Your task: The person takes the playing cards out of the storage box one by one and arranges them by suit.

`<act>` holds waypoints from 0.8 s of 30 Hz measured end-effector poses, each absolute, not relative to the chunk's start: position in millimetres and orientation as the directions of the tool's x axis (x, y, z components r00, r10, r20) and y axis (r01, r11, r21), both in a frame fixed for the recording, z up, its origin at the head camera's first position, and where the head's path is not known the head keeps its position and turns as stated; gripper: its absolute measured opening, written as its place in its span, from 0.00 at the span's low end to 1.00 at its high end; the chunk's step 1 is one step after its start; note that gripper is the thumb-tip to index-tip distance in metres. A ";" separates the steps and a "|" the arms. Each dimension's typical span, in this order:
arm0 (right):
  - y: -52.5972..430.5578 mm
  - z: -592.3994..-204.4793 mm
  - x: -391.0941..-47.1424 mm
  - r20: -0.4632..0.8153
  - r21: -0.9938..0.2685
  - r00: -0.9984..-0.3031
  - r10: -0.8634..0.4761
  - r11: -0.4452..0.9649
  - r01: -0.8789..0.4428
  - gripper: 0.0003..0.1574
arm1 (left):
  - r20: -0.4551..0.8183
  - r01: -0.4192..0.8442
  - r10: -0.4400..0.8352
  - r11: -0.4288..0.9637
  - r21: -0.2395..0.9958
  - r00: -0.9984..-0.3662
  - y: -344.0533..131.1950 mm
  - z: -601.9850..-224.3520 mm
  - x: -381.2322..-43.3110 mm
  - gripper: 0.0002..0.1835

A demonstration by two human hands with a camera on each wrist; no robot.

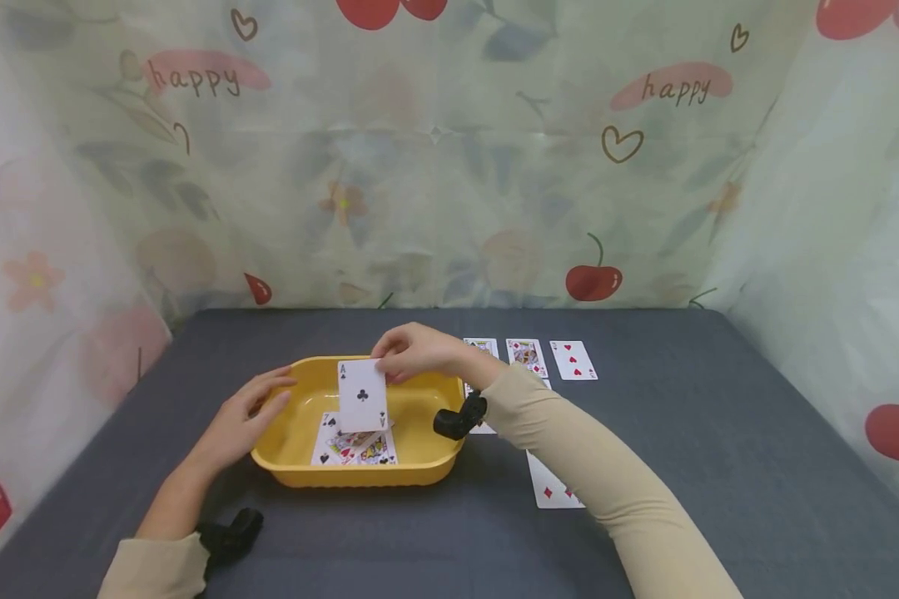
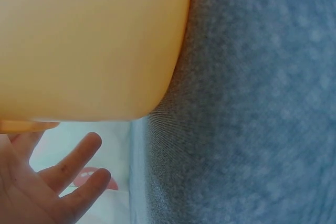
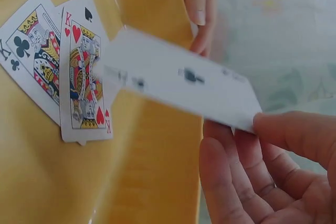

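My right hand (image 1: 419, 348) pinches an ace of clubs (image 1: 362, 395) by its upper right corner, between thumb and fingers. The card is held face up over a yellow plastic tub (image 1: 360, 476). Inside the tub, below the ace, lie a king of hearts (image 3: 86, 77), a king of clubs (image 3: 37, 61) and a seven of spades (image 1: 325, 437), overlapping. At the tub's left rim is my left hand (image 1: 240, 416), its fingers spread. The left wrist view shows those fingers (image 2: 73, 166) extended beside the tub's outer wall.
Several cards lie face up on the dark cloth right of the tub, among them a red face card (image 1: 527, 358), a three of hearts (image 1: 573, 360) and a diamonds card (image 1: 548, 487). My right forearm covers some. Patterned curtains (image 1: 434, 208) surround the table on three sides.
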State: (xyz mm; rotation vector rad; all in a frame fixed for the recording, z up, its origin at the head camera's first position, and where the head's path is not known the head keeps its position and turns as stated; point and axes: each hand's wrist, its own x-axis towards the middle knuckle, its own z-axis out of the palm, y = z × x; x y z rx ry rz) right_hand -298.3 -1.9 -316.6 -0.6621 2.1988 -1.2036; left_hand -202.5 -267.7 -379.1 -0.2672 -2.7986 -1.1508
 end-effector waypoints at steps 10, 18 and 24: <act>41.6 -306.4 -303.1 -0.168 -0.902 -0.793 -0.585 0.416 -0.115 0.17 | 0.169 0.209 0.126 0.698 0.685 -0.977 -266.9 -377.9 -202.1 0.23; 87.2 -303.7 -308.6 -0.128 -0.919 -0.868 -0.479 0.387 -0.077 0.19 | 0.156 0.196 0.121 0.698 0.689 -0.980 -267.3 -377.2 -202.0 0.24; 127.5 -308.4 -313.9 -0.108 -0.910 -0.913 -0.393 0.408 -0.067 0.21 | 0.145 0.188 0.120 0.698 0.691 -0.982 -267.3 -377.6 -202.4 0.24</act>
